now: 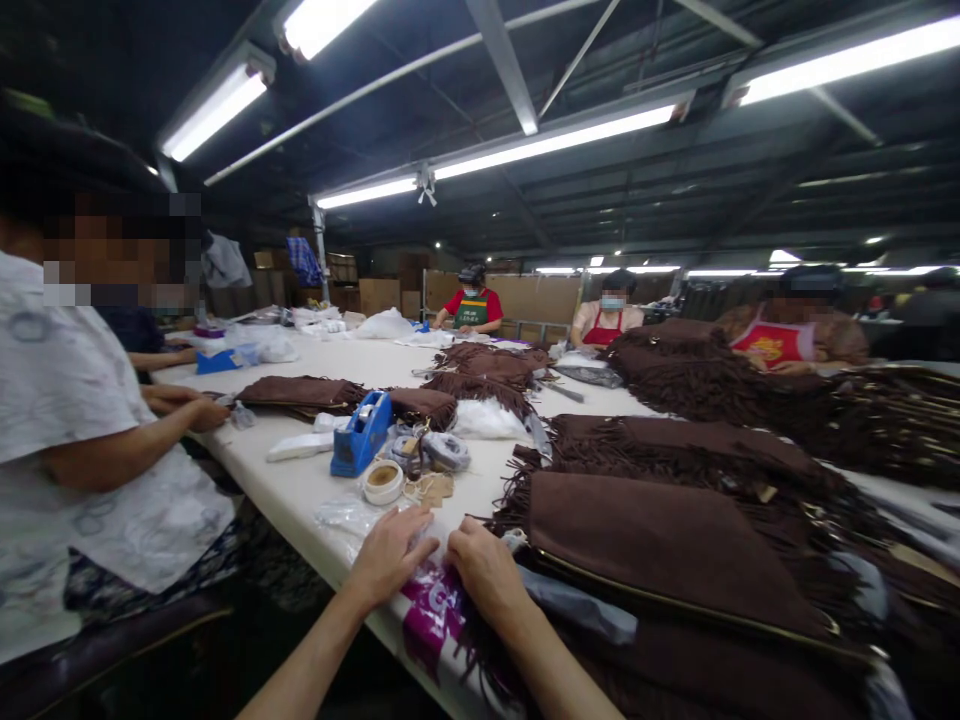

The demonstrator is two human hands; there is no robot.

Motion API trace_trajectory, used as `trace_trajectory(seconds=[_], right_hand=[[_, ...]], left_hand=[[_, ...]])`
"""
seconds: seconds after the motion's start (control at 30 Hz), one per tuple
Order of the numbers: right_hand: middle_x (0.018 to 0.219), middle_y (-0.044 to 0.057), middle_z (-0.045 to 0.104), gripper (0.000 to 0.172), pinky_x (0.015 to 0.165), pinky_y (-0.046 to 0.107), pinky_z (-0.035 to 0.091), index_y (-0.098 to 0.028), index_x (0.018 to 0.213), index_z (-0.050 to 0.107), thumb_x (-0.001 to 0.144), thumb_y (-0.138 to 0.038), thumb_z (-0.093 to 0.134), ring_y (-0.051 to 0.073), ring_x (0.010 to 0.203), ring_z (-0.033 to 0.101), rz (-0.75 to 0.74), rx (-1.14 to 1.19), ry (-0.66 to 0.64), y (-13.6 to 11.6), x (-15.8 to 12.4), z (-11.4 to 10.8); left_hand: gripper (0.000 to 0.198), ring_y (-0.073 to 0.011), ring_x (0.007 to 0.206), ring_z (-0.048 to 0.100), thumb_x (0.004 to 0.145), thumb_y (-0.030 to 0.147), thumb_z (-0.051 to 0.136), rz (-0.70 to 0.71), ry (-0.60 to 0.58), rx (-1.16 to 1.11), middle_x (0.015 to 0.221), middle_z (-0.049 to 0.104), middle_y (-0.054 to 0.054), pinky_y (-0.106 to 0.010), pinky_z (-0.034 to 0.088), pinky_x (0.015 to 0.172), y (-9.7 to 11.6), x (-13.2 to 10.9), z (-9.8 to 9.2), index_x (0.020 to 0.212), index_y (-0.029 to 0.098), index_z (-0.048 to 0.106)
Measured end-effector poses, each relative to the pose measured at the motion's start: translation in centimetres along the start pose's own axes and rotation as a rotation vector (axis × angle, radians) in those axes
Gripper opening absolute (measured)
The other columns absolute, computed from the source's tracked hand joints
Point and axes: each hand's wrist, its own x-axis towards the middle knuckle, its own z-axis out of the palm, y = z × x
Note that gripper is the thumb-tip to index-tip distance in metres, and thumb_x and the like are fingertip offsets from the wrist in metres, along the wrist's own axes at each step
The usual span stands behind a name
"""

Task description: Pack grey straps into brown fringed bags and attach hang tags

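At the near table edge, my left hand (394, 552) is bent over a clear plastic bag with purple print (435, 605), its thumb and fingers curled on the film. My right hand (486, 565) closes on the other side of the same bag, knuckles up and fingertips mostly hidden. Dark brown fringe shows under and beside the bag, below my right wrist. Just beyond my left hand lie a white tape roll (382, 482) and small tan tags (433, 490). To the right, a brown fringed bag (652, 540) with a gold zipper lies on a stack.
A blue tape dispenser (361, 435) and grey coiled straps (446, 452) stand ahead. Brown fringed bags (675, 375) pile up along the right. A co-worker in a white patterned shirt (90, 430) stands close at left; others work across the white table (337, 360).
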Motion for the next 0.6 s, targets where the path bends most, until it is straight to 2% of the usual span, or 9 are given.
trace_trajectory(seconds=[0.13,0.23,0.3,0.37,0.43,0.5,0.6], right_hand=[[0.091,0.01,0.066,0.02,0.063,0.028,0.045,-0.015,0.089,0.069,0.091,-0.018,0.049,0.022,0.08,0.065,-0.063,-0.112,-0.018,-1.6,-0.6,-1.7],[0.094,0.01,0.066,0.015,0.067,0.031,0.047,-0.015,0.085,0.068,0.084,-0.018,0.054,0.024,0.086,0.063,-0.089,-0.183,0.011,-1.6,-2.5,-4.8],[0.091,0.009,0.067,0.016,0.068,0.03,0.047,-0.016,0.077,0.067,0.084,-0.021,0.054,0.022,0.082,0.063,-0.055,-0.139,0.088,-0.6,-5.2,-7.4],[0.086,0.006,0.067,0.026,0.067,0.026,0.046,-0.017,0.068,0.063,0.088,-0.021,0.048,0.017,0.074,0.063,0.024,0.08,0.229,1.0,-9.2,-9.7],[0.083,0.004,0.068,0.031,0.067,0.022,0.046,-0.017,0.067,0.062,0.091,-0.026,0.045,0.014,0.073,0.063,0.148,0.399,0.378,2.8,-13.4,-10.9],[0.068,0.002,0.065,0.035,0.052,0.02,0.043,-0.017,0.077,0.063,0.094,-0.04,0.043,0.012,0.055,0.057,0.362,0.698,0.438,4.7,-16.8,-10.7],[0.061,0.001,0.064,0.049,0.046,0.021,0.041,-0.015,0.083,0.064,0.089,-0.06,0.046,0.012,0.047,0.054,0.514,0.829,0.466,6.5,-19.4,-9.0]], left_hand=[[0.046,-0.025,0.131,0.048,0.091,0.043,0.046,0.026,-0.029,0.091,0.139,0.055,-0.005,-0.048,0.03,0.114,-0.3,0.4,0.1,0.132,0.025,0.057],[0.047,-0.0259,0.131,0.049,0.091,0.047,0.043,0.075,-0.028,0.126,0.138,0.056,-0.004,-0.048,0.032,0.113,-1.5,1.0,0.6,0.129,0.026,0.06],[0.048,-0.0261,0.133,0.046,0.09,0.047,0.042,0.133,-0.05,0.14,0.139,0.054,-0.002,-0.048,0.032,0.114,-2.7,1.5,1.2,0.13,0.028,0.059],[0.047,-0.0266,0.134,0.044,0.09,0.046,0.042,0.179,-0.064,0.153,0.14,0.052,0.001,-0.048,0.032,0.114,-4.1,1.9,1.8,0.13,0.029,0.059],[0.044,-0.0266,0.133,0.046,0.089,0.041,0.041,0.209,-0.055,0.17,0.139,0.053,0.002,-0.048,0.034,0.113,-5.0,2.2,2.2,0.125,0.031,0.063],[0.042,-0.0259,0.132,0.048,0.088,0.037,0.04,0.225,-0.04,0.184,0.137,0.055,0.003,-0.046,0.035,0.113,-5.0,2.2,2.2,0.121,0.031,0.066],[0.045,-0.0252,0.131,0.048,0.089,0.04,0.038,0.177,-0.02,0.211,0.137,0.056,0.0,-0.045,0.036,0.112,-3.0,1.6,1.2,0.126,0.029,0.063]])
